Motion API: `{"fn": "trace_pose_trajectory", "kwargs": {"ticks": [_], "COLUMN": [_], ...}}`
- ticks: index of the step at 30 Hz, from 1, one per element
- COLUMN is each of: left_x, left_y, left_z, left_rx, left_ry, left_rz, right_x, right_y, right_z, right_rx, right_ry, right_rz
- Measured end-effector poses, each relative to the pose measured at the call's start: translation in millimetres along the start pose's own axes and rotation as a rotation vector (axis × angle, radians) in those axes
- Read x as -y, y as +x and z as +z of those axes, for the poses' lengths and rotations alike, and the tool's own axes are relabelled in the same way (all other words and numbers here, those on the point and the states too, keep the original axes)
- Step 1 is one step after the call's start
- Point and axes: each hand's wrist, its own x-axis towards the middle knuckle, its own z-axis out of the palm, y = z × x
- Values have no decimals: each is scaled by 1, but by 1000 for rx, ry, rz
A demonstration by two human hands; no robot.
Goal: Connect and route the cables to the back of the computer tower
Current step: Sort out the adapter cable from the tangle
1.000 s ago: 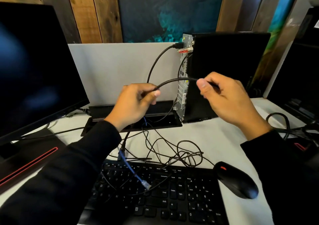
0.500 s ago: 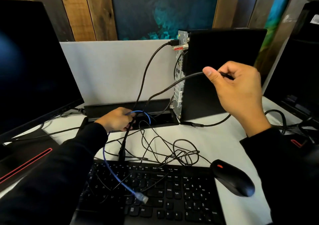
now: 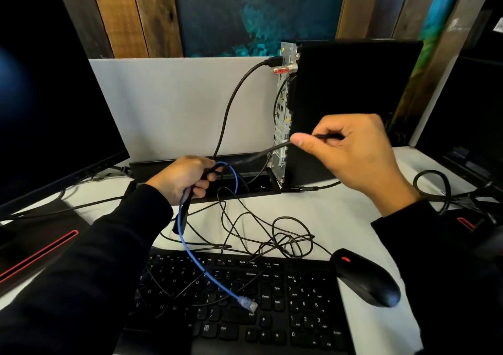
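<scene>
Left hand (image 3: 181, 178) grip curled round thick black cable (image 3: 183, 213) and thin blue network cable (image 3: 190, 254); right hand (image 3: 351, 153) grip pinches same black cable beside upright black computer tower (image 3: 351, 96).

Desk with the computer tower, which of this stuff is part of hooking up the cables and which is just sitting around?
Part of the job:
computer tower
black cable pinched in the right hand
blue network cable and black plug gripped in the left hand
cable already plugged in near the tower's top

Just lying about:
keyboard
mouse
monitor
tangle of thin wires
</scene>
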Motion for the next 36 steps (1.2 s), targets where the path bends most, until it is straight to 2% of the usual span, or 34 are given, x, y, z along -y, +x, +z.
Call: {"fn": "trace_pose_trajectory", "kwargs": {"ticks": [5, 7, 12, 16, 19, 22, 24, 26, 28, 29, 32, 36], "left_x": [-4, 1, 14, 24, 34, 43, 47, 50, 52, 52, 53, 60], "left_y": [-10, -12, -16, -20, -23, -27, -30, -33, -34, -35, -37, -37], "left_z": [17, 20, 18, 18, 11, 7, 8, 11, 11, 11, 9, 13], "left_rx": [85, 106, 113, 147, 152, 165, 172, 143, 96, 80, 59, 13], "left_ry": [18, 24, -53, -91, -85, 127, 245, 317, 408, 440, 488, 533], "left_rz": [63, 73, 44, 46, 69, 190, 274, 334, 403, 430, 488, 522], "right_x": [1, 6, 19, 19, 9, 4, 5, 12, 20, 23, 25, 24], "right_y": [-7, -15, -33, -34, -12, 16, 33, 44, 49, 50, 52, 66], "right_z": [38, 56, 90, 103, 101, 112, 127, 144, 163, 173, 189, 183], "right_rx": [308, 414, 610, 643, 573, 577, 673, 836, 1009, 1034, 864, 693], "right_ry": [-282, -307, 21, 309, 221, 30, -28, -66, -44, 17, 251, 458], "right_rz": [132, 175, 326, 527, 487, 317, 223, 182, 246, 320, 532, 674]}}
